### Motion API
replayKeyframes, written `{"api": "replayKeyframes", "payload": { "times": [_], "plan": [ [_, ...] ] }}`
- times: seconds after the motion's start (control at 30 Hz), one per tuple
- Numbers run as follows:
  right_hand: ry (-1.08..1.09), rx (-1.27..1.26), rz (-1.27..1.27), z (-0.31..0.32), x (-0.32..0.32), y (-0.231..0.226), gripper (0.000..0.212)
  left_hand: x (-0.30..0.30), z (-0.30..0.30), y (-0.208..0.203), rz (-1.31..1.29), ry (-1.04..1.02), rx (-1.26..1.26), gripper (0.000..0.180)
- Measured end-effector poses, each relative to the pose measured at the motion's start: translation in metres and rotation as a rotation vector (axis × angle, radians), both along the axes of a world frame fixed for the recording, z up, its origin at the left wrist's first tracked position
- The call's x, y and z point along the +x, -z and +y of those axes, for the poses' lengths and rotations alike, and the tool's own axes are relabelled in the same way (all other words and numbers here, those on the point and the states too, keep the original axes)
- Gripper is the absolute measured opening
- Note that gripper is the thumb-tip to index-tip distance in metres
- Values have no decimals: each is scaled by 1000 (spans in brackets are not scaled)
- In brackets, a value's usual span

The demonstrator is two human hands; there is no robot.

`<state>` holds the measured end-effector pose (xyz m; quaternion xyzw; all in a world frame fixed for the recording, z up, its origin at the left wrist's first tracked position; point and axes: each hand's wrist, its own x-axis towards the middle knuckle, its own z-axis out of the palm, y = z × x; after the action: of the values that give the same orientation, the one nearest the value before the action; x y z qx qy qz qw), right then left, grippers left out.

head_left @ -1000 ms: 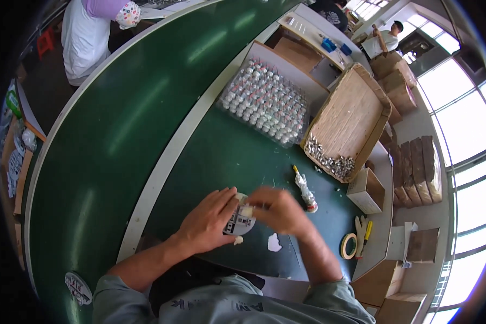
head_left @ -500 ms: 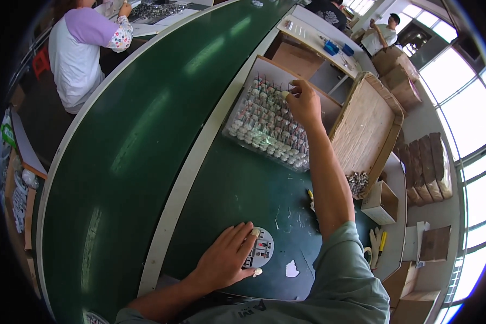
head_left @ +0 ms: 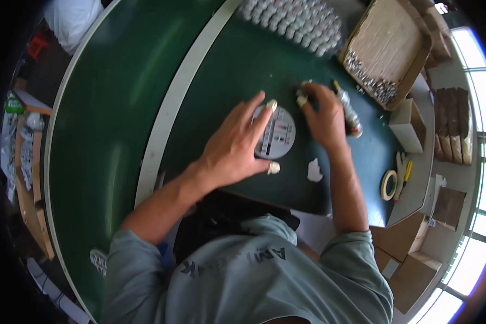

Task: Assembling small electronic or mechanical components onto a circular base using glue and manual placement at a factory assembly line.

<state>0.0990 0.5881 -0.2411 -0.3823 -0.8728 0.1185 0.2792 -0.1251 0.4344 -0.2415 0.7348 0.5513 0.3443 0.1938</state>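
On the green work surface lies a round grey disc [head_left: 282, 135] with small dark and red parts on its face. My left hand [head_left: 229, 137] spreads over its left side, fingers apart. The index fingertip reaches the disc's upper edge, and the thumb is beside its lower edge. Pale covers sit on some fingertips of both hands. To the right of the disc, my right hand [head_left: 326, 116] is closed in a pinch, apart from it. Whatever is between those fingertips is too small and blurred to name.
Rows of small whitish parts [head_left: 294, 21] stand at the far side. A cardboard tray [head_left: 391, 40] holds loose metal pieces. Right of my hand lies a slim, shiny tool [head_left: 348, 110]. Nearby are a paper scrap [head_left: 314, 170], a white box [head_left: 407, 127] and a tape roll [head_left: 387, 184].
My right hand has come back from the rows of parts to beside the disc, its fingers pinched. My left hand has stayed at the disc, fingers now more spread. The view has tilted down.
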Motion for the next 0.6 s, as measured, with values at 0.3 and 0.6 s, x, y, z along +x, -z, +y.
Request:
{"api": "replayKeyframes", "payload": {
  "times": [0.3, 0.6],
  "plan": [
    [-139, -309, 21, -91, -12, -59, 27, -15, -13, 24, -92, 20, 44, 114],
    [-415, -324, -34, -90, -47, -49, 25, -9, -12, 23, -125, -32, -10, 119]
  ]
}}
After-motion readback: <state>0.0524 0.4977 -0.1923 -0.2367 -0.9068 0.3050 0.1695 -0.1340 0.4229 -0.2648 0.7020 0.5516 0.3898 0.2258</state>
